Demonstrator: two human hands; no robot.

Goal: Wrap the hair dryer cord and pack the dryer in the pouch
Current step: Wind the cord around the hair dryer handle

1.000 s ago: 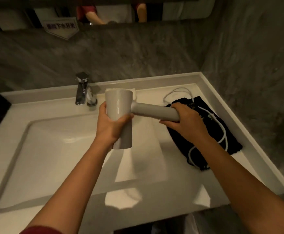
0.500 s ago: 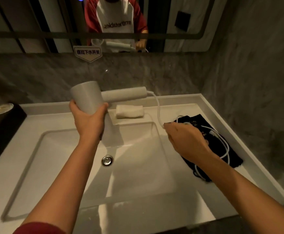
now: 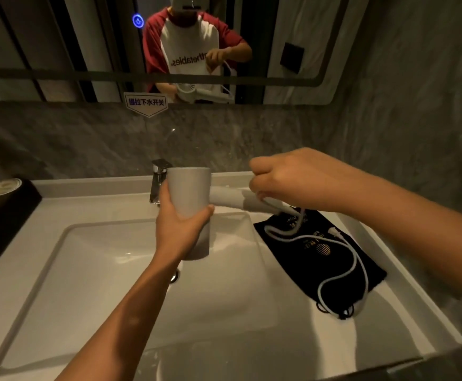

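My left hand [image 3: 181, 226] grips the barrel of the white hair dryer [image 3: 190, 191], held above the sink with its handle pointing right. Over that handle my right hand [image 3: 293, 178] is closed on the white cord [image 3: 342, 273], pinching it close to the handle's end. The rest of the cord trails down in loose loops across the black drawstring pouch [image 3: 317, 259], which lies flat on the counter to the right of the basin. The plug end [image 3: 334, 231] rests on the pouch.
A white sink basin [image 3: 86, 284] lies below the dryer, with a chrome faucet [image 3: 159, 180] behind it. A dark box [image 3: 1, 215] stands on the left counter. The grey stone wall closes the right side. A mirror above reflects a person in a red and white shirt.
My right hand rose from the cord near the pouch up to the dryer's handle, carrying the cord. The dryer shifted right and lower, in front of the faucet. The camera tilted upward.
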